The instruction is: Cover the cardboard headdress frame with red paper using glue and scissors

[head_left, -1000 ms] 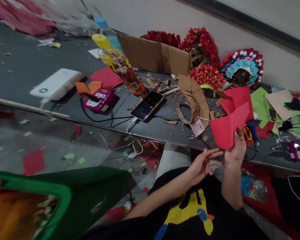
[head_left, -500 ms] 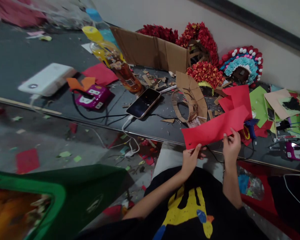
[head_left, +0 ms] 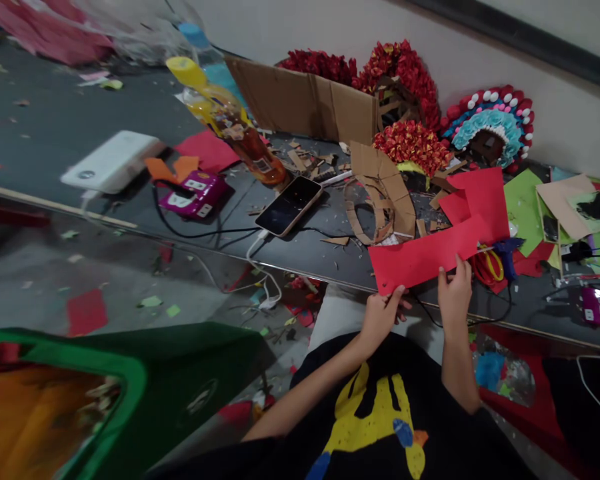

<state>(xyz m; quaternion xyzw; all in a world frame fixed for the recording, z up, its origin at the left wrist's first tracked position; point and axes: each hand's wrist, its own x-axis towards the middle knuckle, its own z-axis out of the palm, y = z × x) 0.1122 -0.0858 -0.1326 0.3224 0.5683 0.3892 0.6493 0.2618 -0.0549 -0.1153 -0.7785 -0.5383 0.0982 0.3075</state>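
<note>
A long strip of red paper (head_left: 420,257) is held up at the front edge of the dark table, just over it. My left hand (head_left: 383,313) pinches its lower left corner between thumb and fingers. On the lower edge towards the right, my right hand (head_left: 455,287) grips the same strip with its fingertips. Close behind the strip lies a curved cardboard frame (head_left: 400,193). To the right of it are yellow-handled scissors (head_left: 494,265) and a blue glue gun (head_left: 507,253). More red paper (head_left: 485,197) lies behind the strip's right end.
A phone (head_left: 289,207) on a white cable, a bottle (head_left: 250,143), a purple power strip (head_left: 197,195) and a white power bank (head_left: 114,161) stand left. Flower-covered headpieces (head_left: 413,150) line the wall. A green bin (head_left: 195,393) is below left. A person's dark clothing (head_left: 580,413) shows right.
The strip's right end has dropped slightly, so the strip lies flatter to view. My right hand has slid a little left along its lower edge. The camera view has shifted slightly left.
</note>
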